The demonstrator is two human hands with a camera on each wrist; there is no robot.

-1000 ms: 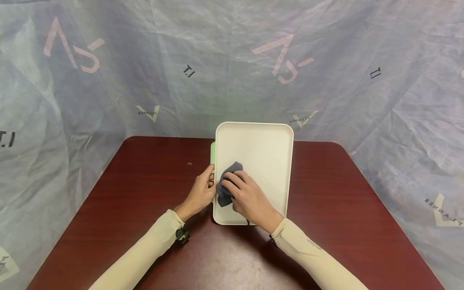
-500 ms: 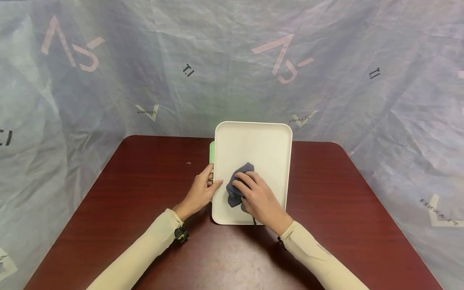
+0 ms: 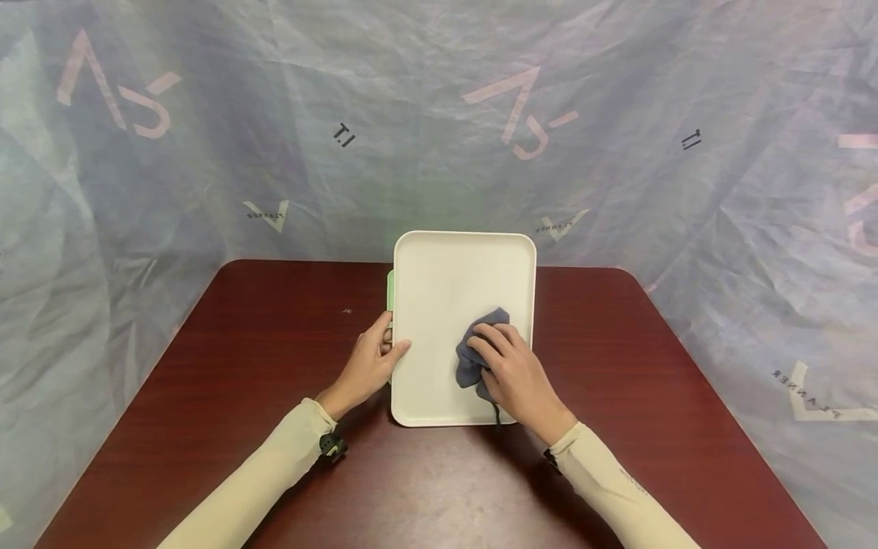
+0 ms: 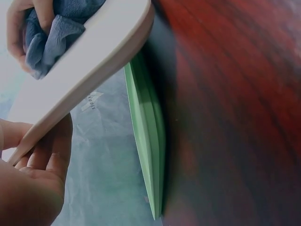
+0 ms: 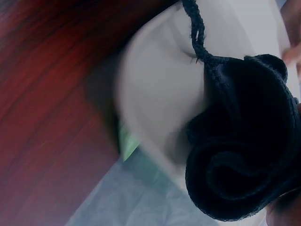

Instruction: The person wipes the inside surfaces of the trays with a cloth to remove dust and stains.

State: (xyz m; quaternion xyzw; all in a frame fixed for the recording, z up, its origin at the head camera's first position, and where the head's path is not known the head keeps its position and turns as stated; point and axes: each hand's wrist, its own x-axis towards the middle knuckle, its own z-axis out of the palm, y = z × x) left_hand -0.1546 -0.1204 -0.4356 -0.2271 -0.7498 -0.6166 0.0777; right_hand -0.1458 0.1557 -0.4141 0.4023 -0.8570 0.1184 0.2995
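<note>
A white rectangular tray with rounded corners and a low rim stands tilted up over the table. My left hand grips its left edge, thumb on the inner face and fingers behind, as the left wrist view also shows. Bunched in my right hand is a dark blue-grey cloth, pressed against the lower right of the tray's inner face. A dark cord loop hangs from the cloth in the right wrist view. Behind the tray, mostly hidden, is a green flat-sided object.
The dark red wooden table extends on both sides of the tray. A grey printed fabric sheet hangs behind the table and along its sides. A small pale speck lies on the table left of the tray.
My right hand has slid the cloth rightward across the tray, from its left edge to the right side. My left hand keeps its hold on the edge. The head view has shifted slightly.
</note>
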